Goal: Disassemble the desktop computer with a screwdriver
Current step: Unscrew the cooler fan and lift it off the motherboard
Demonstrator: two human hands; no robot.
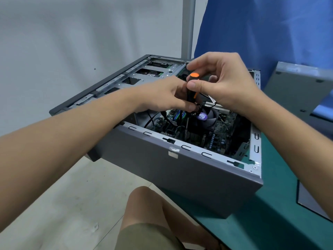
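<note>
Green table mat (279, 231) lying at lower right, blue cloth (261, 33) hanging behind, grey pole (188, 24) standing upright beside cloth, pale floor (72, 204) showing lower left.

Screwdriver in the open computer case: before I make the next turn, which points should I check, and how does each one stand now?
1. Grip on the screwdriver: the right hand pinches the handle under the orange cap, and the left hand holds it lower down. Ok.
2. Direction of the shaft: nearly upright, going down beside the fan. Ok.
3. Tip seated in a screw head: it is lost among dark parts. Cannot tell.
4. Black cable: it curves left of the shaft, apart from it. Ok.
5. Support of the computer case: its left end seems to hang past the edge of the green table. Not ok.
</note>
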